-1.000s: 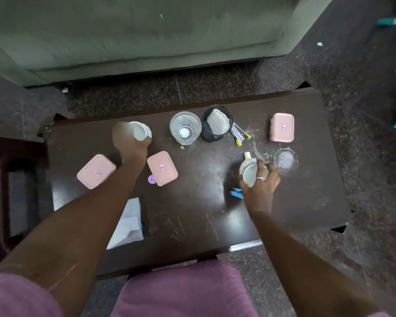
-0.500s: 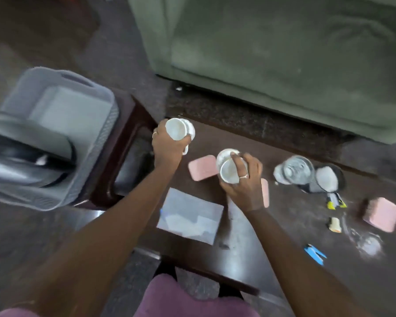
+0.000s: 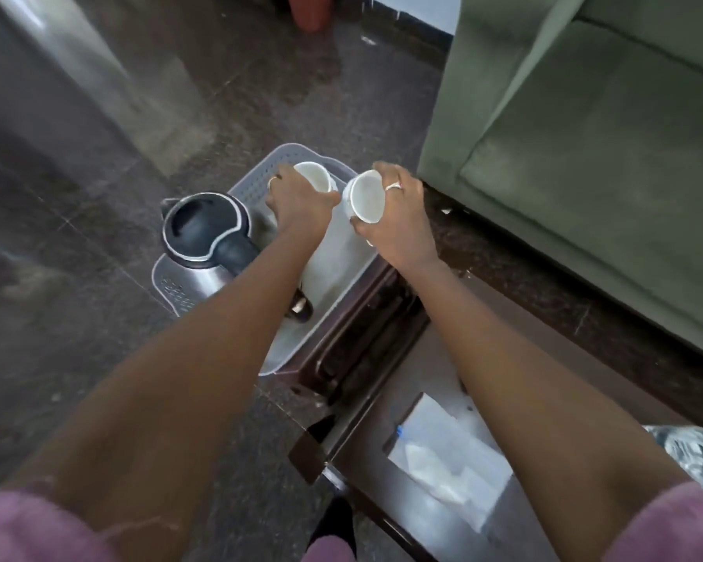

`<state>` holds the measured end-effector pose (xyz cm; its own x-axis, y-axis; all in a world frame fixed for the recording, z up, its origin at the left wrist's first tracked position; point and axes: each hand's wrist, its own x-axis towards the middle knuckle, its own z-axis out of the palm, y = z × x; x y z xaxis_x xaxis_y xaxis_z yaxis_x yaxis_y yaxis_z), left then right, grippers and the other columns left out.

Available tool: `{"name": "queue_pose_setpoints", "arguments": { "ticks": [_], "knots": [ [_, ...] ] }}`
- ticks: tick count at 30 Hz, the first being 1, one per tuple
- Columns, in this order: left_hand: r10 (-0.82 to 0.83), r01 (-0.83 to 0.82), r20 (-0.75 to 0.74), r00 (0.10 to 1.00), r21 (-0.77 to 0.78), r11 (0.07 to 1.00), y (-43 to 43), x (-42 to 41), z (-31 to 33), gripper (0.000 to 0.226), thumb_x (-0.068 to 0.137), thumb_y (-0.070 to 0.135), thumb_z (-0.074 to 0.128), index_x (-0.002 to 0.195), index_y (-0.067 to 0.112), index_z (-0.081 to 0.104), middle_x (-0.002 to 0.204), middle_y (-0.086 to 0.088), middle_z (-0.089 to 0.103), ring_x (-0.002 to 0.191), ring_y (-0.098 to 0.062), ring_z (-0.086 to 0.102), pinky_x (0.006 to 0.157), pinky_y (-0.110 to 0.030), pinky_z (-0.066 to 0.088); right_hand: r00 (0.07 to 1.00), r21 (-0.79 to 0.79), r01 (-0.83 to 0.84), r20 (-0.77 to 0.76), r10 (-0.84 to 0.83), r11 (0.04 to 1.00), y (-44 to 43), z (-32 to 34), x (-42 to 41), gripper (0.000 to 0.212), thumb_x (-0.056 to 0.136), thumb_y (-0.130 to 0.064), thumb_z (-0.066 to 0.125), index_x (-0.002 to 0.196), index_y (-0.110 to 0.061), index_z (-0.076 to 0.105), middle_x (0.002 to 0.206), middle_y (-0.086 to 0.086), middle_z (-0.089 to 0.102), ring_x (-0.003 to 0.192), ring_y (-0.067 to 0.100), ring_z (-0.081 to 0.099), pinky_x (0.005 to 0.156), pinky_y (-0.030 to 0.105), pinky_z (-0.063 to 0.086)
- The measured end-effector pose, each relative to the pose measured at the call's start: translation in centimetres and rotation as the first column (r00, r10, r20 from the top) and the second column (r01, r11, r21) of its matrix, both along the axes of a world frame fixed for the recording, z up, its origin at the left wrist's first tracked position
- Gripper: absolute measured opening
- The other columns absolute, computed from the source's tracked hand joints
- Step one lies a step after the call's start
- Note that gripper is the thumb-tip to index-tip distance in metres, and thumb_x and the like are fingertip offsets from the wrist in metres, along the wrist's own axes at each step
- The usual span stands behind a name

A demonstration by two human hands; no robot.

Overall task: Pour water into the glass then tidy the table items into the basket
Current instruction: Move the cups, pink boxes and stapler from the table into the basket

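Both my hands hover over the grey perforated basket (image 3: 256, 184), which sits on the floor left of the dark table (image 3: 382, 452). My left hand (image 3: 301, 202) grips a white cup (image 3: 315, 176) above the basket's far end. My right hand (image 3: 394, 215) holds a second white cup (image 3: 366, 196), tilted with its mouth toward me, over the basket's right side. A steel kettle with a black lid (image 3: 204, 233) stands in the basket's left part. A clear glass (image 3: 694, 454) shows at the table's right edge, partly hidden by my right arm.
A green sofa (image 3: 585, 156) rises close to the right of the basket. A white folded paper or packet (image 3: 447, 456) lies on the table corner. A small dark object (image 3: 299, 308) lies in the basket under my left forearm. Dark stone floor surrounds the basket.
Both hands lifted the white cups off the table and carried them left, over the basket. My view swung left, so most table items have left the frame.
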<state>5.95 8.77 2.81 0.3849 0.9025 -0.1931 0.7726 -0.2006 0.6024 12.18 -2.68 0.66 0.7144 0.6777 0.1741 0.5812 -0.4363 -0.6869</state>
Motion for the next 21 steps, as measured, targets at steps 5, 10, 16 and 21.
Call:
{"name": "queue_pose_setpoints", "arguments": {
  "ticks": [5, 10, 16, 21],
  "knots": [
    [0.119, -0.15, -0.157, 0.98, -0.202, 0.968, 3.7, 1.8, -2.6, 0.063, 0.084, 0.033, 0.063, 0.135, 0.005, 0.04, 0.139, -0.012, 0.046, 0.129, -0.026, 0.046, 0.104, -0.035, 0.04, 0.99, -0.309, -0.128, 0.009, 0.138, 0.942, 5.2, -2.2, 1.7, 0.074, 0.069, -0.029, 0.076, 0.133, -0.012, 0.041, 0.131, 0.008, 0.048, 0.123, 0.028, 0.041, 0.099, 0.036, 0.036],
    [-0.014, -0.036, -0.369, 0.929, -0.13, 0.991, 6.6, 2.9, -4.4, 0.048, 0.092, 0.023, 0.053, 0.137, 0.009, 0.045, 0.144, -0.012, 0.043, 0.135, -0.029, 0.04, 0.106, -0.038, 0.037, 0.988, -0.396, -0.147, -0.008, 0.157, 0.906, 8.5, -3.8, 3.0, 0.065, 0.068, -0.027, 0.077, 0.124, -0.009, 0.049, 0.125, 0.014, 0.045, 0.116, 0.034, 0.046, 0.092, 0.038, 0.041],
    [-0.252, 0.211, -0.506, 0.825, -0.138, 0.968, 11.5, 3.4, -4.2, 0.073, 0.07, 0.016, 0.079, 0.132, 0.001, 0.044, 0.134, -0.018, 0.05, 0.123, -0.032, 0.052, 0.098, -0.039, 0.045, 0.979, -0.451, -0.196, -0.044, 0.198, 0.871, 10.7, -5.1, 3.6, 0.065, 0.073, -0.023, 0.073, 0.129, -0.009, 0.044, 0.128, 0.014, 0.043, 0.12, 0.035, 0.043, 0.095, 0.041, 0.042],
    [-0.545, 0.561, -0.563, 0.621, -0.166, 0.811, 13.8, 3.7, -3.8, 0.082, 0.058, 0.01, 0.086, 0.127, 0.001, 0.042, 0.123, -0.025, 0.054, 0.112, -0.039, 0.054, 0.087, -0.043, 0.049, 0.982, -0.464, -0.185, -0.046, 0.185, 0.866, 12.1, -5.9, 3.0, 0.052, 0.076, -0.019, 0.069, 0.122, -0.011, 0.046, 0.127, 0.01, 0.043, 0.123, 0.032, 0.04, 0.09, 0.047, 0.043]
  ]
}}
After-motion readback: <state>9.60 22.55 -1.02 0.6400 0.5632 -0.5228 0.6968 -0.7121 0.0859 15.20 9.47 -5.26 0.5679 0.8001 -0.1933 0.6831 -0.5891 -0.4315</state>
